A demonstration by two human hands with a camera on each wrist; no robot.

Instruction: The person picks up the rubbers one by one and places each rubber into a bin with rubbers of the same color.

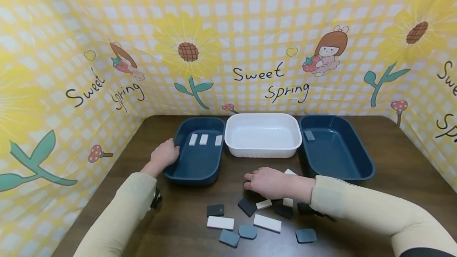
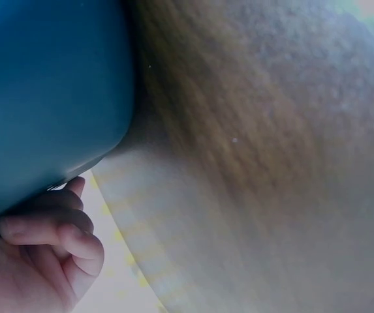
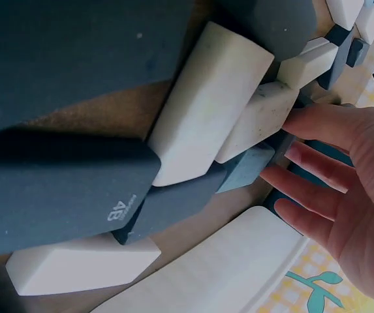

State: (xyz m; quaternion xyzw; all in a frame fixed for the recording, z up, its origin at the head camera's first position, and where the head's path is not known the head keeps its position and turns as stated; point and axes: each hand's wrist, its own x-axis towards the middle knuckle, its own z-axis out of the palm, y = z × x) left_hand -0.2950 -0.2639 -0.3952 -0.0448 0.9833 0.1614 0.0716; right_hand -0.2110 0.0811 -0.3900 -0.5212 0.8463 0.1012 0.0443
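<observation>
My left hand (image 1: 166,156) grips the left rim of the left blue tray (image 1: 200,163), which holds three small white blocks (image 1: 204,139). The left wrist view shows that hand (image 2: 49,248) with fingers curled at the blue tray's edge (image 2: 49,98). Palm down, my right hand (image 1: 269,182) is over the back of a group of loose blocks, hiding some. From the right wrist, this hand (image 3: 363,202) has its fingers loosely extended, thumb and fingertips at a blue-grey block (image 3: 247,166) and a speckled white block (image 3: 258,122); whether it pinches anything is unclear.
A white tray (image 1: 263,152) stands between the left tray and a right blue tray (image 1: 335,158), which holds one grey-blue block (image 1: 309,135). Nearer the front lie white blocks (image 1: 220,223), dark blocks (image 1: 215,210) and blue-grey blocks (image 1: 229,238). Patterned cloth (image 1: 250,43) surrounds the table.
</observation>
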